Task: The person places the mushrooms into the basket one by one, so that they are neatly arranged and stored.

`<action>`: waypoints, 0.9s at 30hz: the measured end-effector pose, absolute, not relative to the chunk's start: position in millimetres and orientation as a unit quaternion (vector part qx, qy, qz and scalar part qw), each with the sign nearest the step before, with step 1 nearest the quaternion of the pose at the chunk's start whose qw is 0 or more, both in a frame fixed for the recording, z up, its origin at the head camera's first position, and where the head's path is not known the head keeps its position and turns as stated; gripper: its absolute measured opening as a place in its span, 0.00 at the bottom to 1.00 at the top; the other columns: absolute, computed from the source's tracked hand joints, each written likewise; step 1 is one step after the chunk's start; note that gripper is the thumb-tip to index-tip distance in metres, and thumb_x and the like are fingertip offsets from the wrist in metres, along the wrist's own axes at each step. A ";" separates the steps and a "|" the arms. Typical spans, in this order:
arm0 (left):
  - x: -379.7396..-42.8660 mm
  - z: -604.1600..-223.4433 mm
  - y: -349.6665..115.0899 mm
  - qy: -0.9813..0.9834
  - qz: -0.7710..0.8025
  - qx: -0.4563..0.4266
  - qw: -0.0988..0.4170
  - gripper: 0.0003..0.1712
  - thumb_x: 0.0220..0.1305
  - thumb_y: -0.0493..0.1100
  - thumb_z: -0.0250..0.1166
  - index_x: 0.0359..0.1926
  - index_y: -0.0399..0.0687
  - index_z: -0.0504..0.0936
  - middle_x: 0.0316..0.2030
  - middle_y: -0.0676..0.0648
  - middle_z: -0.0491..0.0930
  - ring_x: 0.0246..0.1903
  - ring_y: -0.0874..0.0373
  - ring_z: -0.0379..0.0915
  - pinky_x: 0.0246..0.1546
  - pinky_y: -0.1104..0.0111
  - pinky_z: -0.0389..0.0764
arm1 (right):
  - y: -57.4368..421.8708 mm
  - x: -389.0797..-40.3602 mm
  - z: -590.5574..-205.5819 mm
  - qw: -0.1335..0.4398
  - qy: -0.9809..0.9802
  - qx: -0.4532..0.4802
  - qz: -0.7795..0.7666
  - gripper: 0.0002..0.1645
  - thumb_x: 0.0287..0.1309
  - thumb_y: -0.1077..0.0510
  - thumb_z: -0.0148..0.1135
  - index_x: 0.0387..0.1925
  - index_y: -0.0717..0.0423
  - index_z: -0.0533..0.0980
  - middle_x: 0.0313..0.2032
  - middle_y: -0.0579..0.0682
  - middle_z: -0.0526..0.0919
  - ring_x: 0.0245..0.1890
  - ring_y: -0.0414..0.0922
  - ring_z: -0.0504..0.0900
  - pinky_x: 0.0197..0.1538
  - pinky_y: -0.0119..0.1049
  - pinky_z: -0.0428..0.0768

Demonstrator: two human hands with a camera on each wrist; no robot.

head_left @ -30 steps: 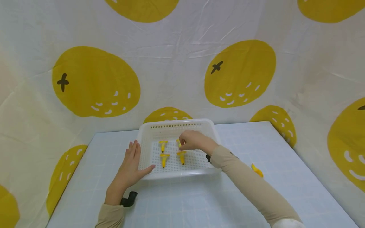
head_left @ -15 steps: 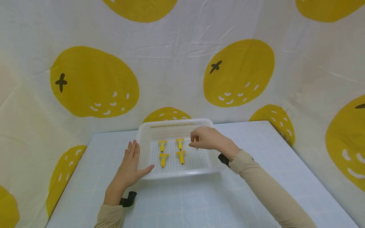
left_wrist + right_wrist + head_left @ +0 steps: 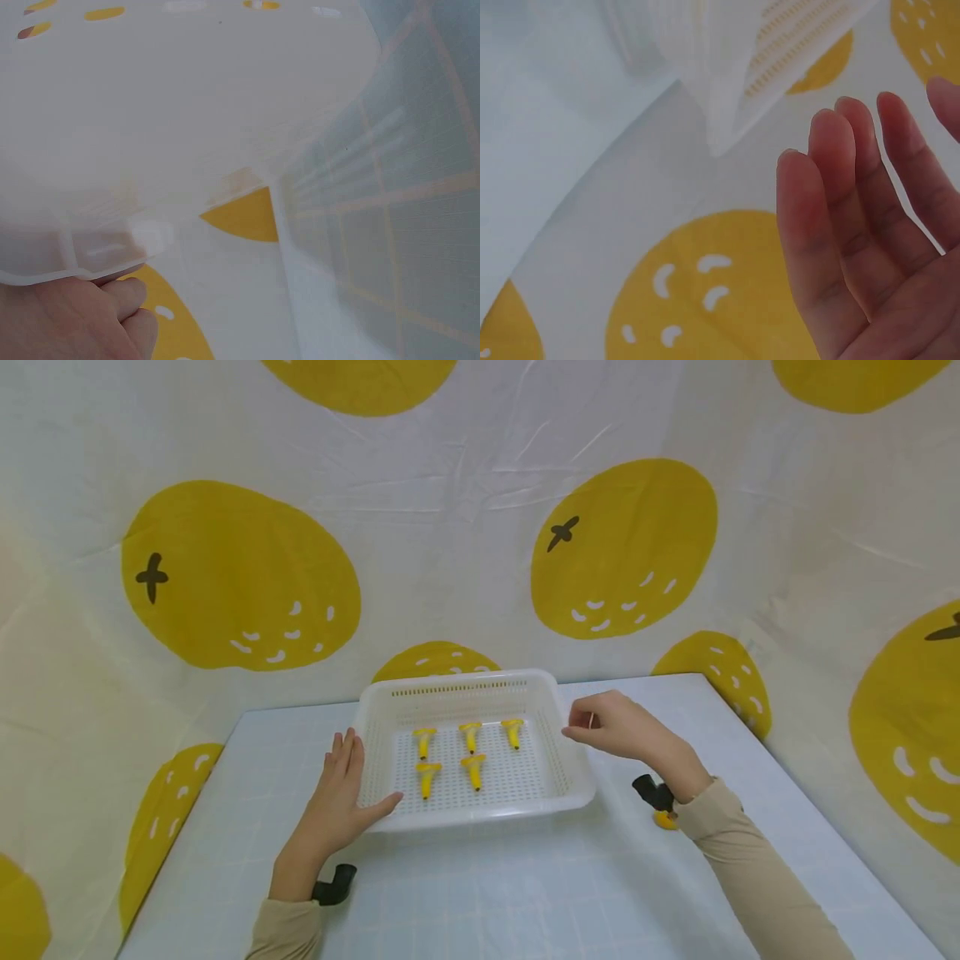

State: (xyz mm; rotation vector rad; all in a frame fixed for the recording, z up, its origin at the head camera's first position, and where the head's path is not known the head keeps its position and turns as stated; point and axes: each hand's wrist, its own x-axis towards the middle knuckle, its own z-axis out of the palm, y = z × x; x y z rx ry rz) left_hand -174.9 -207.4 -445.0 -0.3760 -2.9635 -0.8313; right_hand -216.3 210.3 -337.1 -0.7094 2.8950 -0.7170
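A white plastic basket (image 3: 480, 817) with a slotted floor stands on the table. Inside lie several small yellow banana-like pieces (image 3: 473, 768), each with a flared top and a dark lower tip. Spread along the basket's left rim is my left hand (image 3: 337, 793), fingers straight and thumb over the front left corner. The left wrist view has the hand (image 3: 75, 319) against the rim, seen from outside the basket wall. My right hand (image 3: 622, 727) hovers just beyond the right rim. In the right wrist view its loosely bent fingers (image 3: 832, 157) hold nothing.
Another yellow piece (image 3: 664, 820) lies on the table to the right, partly hidden by the black wrist camera (image 3: 652, 792). A pale checked cloth (image 3: 465, 893) covers the table. Behind hangs a white curtain (image 3: 450, 527) printed with big yellow fruit.
My right hand has moved right, out of the basket, uncovering a yellow piece at the back right of its floor. The left hand has stayed on the left rim.
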 end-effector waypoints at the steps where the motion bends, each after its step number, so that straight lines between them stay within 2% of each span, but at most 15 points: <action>1: -174.9 -445.1 -207.4 -0.955 -0.269 -0.120 0.020 0.69 0.58 0.68 0.66 0.76 0.30 0.34 0.77 0.36 0.28 0.76 0.42 0.19 0.73 0.44 0.37 | 217.8 -214.4 -338.2 0.038 0.944 -0.224 -0.238 0.08 0.62 0.53 0.67 0.29 0.52 0.81 0.25 0.43 0.79 0.25 0.42 0.74 0.29 0.37 0.77; 10: -174.3 -445.2 -206.4 -0.956 -0.270 -0.115 0.019 0.69 0.58 0.67 0.67 0.76 0.31 0.34 0.77 0.37 0.28 0.76 0.42 0.19 0.73 0.44 0.38 | 275.3 -200.6 -351.0 0.034 0.955 -0.183 -0.230 0.09 0.62 0.52 0.67 0.30 0.51 0.80 0.26 0.43 0.79 0.27 0.43 0.74 0.31 0.37 0.77; 13: -174.0 -444.8 -205.9 -0.955 -0.271 -0.115 0.021 0.69 0.58 0.66 0.67 0.76 0.32 0.34 0.77 0.37 0.28 0.76 0.42 0.19 0.73 0.44 0.38 | 290.1 -197.9 -357.7 0.046 0.956 -0.178 -0.229 0.07 0.61 0.55 0.68 0.30 0.50 0.79 0.26 0.42 0.78 0.27 0.42 0.74 0.31 0.35 0.77; 16: -174.1 -444.4 -205.1 -0.955 -0.271 -0.116 0.023 0.68 0.59 0.64 0.68 0.76 0.31 0.35 0.77 0.37 0.29 0.76 0.42 0.20 0.73 0.44 0.38 | 305.3 -196.7 -368.2 0.070 0.950 -0.192 -0.235 0.05 0.59 0.62 0.68 0.30 0.50 0.79 0.27 0.42 0.78 0.30 0.43 0.74 0.34 0.35 0.78; 18: -174.0 -444.2 -204.7 -0.956 -0.269 -0.115 0.023 0.68 0.59 0.63 0.69 0.76 0.31 0.35 0.77 0.36 0.29 0.76 0.42 0.20 0.73 0.44 0.38 | 315.5 -195.5 -376.4 0.091 0.944 -0.206 -0.240 0.10 0.57 0.68 0.65 0.31 0.48 0.78 0.30 0.41 0.78 0.34 0.44 0.75 0.39 0.37 0.80; 21: -173.8 -444.0 -204.7 -0.956 -0.269 -0.115 0.024 0.67 0.59 0.62 0.69 0.76 0.30 0.35 0.77 0.35 0.31 0.76 0.42 0.20 0.73 0.45 0.37 | 329.8 -192.5 -389.5 0.123 0.932 -0.233 -0.248 0.21 0.50 0.77 0.56 0.32 0.47 0.78 0.35 0.41 0.79 0.40 0.46 0.75 0.48 0.48 0.80; 24: -173.8 -444.2 -205.3 -0.956 -0.268 -0.114 0.022 0.68 0.59 0.63 0.69 0.76 0.30 0.35 0.77 0.35 0.30 0.76 0.42 0.20 0.73 0.45 0.37 | 341.0 -188.4 -403.6 0.147 0.923 -0.248 -0.254 0.29 0.43 0.81 0.48 0.31 0.45 0.80 0.40 0.44 0.80 0.45 0.47 0.74 0.54 0.58 0.76; 27: -173.8 -444.6 -206.1 -0.957 -0.267 -0.113 0.021 0.68 0.59 0.65 0.68 0.76 0.31 0.34 0.77 0.36 0.29 0.76 0.42 0.19 0.73 0.45 0.37 | 347.5 -185.0 -417.2 0.159 0.918 -0.259 -0.254 0.33 0.38 0.83 0.44 0.29 0.44 0.81 0.45 0.47 0.81 0.48 0.47 0.75 0.56 0.61 0.74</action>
